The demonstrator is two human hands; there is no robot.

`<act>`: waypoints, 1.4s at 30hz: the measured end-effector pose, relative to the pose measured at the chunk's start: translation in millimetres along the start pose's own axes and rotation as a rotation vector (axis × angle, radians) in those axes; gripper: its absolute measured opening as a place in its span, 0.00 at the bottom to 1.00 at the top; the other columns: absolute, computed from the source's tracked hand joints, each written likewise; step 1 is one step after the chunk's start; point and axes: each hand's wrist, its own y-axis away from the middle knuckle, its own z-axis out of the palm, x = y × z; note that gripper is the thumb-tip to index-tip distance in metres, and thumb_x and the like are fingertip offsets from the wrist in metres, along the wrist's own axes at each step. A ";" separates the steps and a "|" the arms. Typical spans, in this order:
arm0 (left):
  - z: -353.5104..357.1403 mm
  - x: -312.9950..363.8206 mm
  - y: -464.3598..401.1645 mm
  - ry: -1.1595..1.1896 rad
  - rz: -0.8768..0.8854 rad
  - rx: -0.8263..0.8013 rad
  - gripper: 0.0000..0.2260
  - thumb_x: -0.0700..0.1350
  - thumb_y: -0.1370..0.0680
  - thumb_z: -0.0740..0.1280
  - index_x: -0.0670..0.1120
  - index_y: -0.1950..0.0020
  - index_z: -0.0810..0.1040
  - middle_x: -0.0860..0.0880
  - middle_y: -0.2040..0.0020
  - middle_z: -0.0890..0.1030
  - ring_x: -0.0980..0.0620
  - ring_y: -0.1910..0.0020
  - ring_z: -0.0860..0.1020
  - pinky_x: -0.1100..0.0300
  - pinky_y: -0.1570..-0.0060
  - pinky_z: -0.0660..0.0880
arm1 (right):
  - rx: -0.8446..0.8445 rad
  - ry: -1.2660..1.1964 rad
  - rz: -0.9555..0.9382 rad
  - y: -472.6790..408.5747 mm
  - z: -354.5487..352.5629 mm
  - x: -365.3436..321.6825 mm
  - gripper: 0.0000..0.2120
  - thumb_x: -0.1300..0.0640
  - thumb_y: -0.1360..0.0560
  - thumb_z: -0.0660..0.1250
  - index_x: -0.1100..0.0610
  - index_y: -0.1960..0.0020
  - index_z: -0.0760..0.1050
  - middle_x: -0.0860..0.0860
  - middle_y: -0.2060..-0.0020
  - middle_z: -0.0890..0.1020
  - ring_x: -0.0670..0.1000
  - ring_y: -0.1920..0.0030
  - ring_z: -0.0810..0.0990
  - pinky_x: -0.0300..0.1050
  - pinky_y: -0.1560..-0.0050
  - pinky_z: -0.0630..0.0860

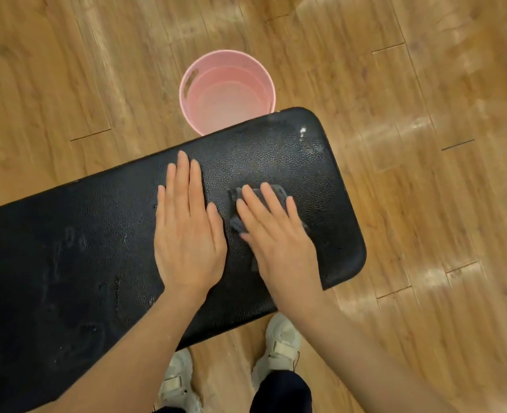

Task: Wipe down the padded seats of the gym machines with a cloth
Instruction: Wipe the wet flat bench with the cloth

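A black padded bench seat (pixel 67 257) runs from the lower left to the right of the middle, with wet streaks on its textured cover. My right hand (pixel 279 234) lies flat with straight fingers on a small dark grey cloth (pixel 235 222) and presses it onto the seat near its right end. Most of the cloth is hidden under that hand. Beside it, my left hand (pixel 188 231) rests flat on the bare seat with its fingers straight and together, holding nothing.
A pink bucket (pixel 186 84) stands on the wooden floor (pixel 425 204) just behind the seat's far edge. My own feet in pale shoes (pixel 279 347) stand at the near edge of the bench.
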 end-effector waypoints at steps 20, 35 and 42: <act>-0.7 -0.8 -2.1 -0.003 -0.017 -0.020 0.26 0.45 0.17 0.50 0.41 0.19 0.52 0.46 0.18 0.51 0.49 0.19 0.49 0.53 0.20 0.47 | 0.110 -0.130 -0.151 -118.2 -5.1 31.5 0.19 0.56 0.21 0.58 0.62 0.35 0.76 0.57 0.36 0.79 0.61 0.34 0.74 0.55 0.30 0.63; -3.2 2.6 -4.9 -0.005 -0.030 -0.034 0.27 0.45 0.18 0.50 0.40 0.19 0.53 0.45 0.18 0.52 0.47 0.19 0.51 0.52 0.20 0.47 | 0.083 -0.219 0.126 -88.4 -17.7 68.5 0.19 0.57 0.18 0.58 0.61 0.29 0.71 0.55 0.28 0.71 0.61 0.25 0.62 0.59 0.24 0.55; -3.3 1.3 -3.3 -0.004 -0.030 -0.057 0.27 0.45 0.18 0.50 0.40 0.19 0.53 0.45 0.18 0.52 0.47 0.19 0.50 0.51 0.20 0.48 | 0.043 -0.261 0.175 -17.2 -23.3 70.9 0.23 0.59 0.17 0.56 0.57 0.23 0.61 0.51 0.22 0.61 0.56 0.21 0.51 0.64 0.25 0.56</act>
